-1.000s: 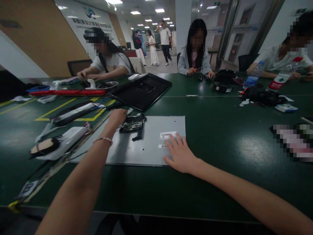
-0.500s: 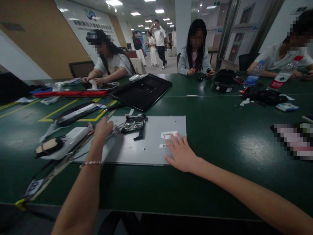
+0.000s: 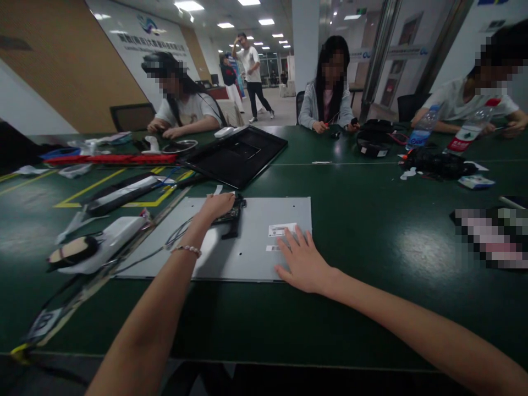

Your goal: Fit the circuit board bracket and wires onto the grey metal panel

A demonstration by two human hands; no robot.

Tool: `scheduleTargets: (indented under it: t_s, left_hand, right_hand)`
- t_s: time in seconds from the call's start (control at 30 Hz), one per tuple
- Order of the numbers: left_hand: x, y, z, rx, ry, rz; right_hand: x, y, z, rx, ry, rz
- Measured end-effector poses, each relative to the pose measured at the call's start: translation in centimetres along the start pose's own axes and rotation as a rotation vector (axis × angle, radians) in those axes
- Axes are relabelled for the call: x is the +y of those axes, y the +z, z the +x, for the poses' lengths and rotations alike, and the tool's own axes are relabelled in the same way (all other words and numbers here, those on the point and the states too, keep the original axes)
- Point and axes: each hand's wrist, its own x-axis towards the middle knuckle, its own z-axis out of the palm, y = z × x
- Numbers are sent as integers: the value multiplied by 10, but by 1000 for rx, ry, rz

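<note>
A flat grey metal panel (image 3: 256, 264), like the back of a display, lies on the table in front of me. On its upper part sits a green circuit board in a black frame (image 3: 231, 228). My left hand (image 3: 218, 205) is over the upper left of that board, fingers curled together and pointing right. Its fingertips are partly hidden, so what they grip cannot be made out. Thin cables (image 3: 178, 234) run left from beneath this hand. My right hand (image 3: 305, 263) rests flat on the panel's right edge, fingers spread, partly over white labels (image 3: 280, 230).
Behind the panel lies a black monitor cover (image 3: 243, 154). To the left are a white device with a tan and black pad (image 3: 99, 247) and a dark pouch (image 3: 124, 192). Bottles (image 3: 470, 129) and a black bundle (image 3: 437, 162) stand far right. People sit opposite.
My left hand has moved right, from the panel's left side onto the circuit board. The right hand stays flat on the panel. My view has shifted slightly.
</note>
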Motion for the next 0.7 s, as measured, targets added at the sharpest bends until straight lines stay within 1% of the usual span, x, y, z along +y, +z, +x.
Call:
scheduleTargets:
  t_s: [0.13, 0.23, 0.37, 0.5, 0.6, 0.7]
  left_hand:
    - [-2, 0, 8, -21, -28, -8]
    - [-1, -2, 6, -5, -44, -9]
    - [11, -2, -9, 53, -90, -67]
    - [25, 2, -28, 13, -107, -130]
    - [27, 6, -36, 16, -159, -126]
    - [23, 9, -38, 64, -206, -148]
  right_hand:
    - [-1, -2, 0, -13, 1, 5]
    - [-3, -4, 0, -34, 13, 8]
    - [-3, -4, 0, -38, 23, -1]
    - [-2, -2, 0, -24, 16, -13]
    - [-2, -1, -2, -11, 18, -12]
    - [-2, 1, -3, 6, 23, -15]
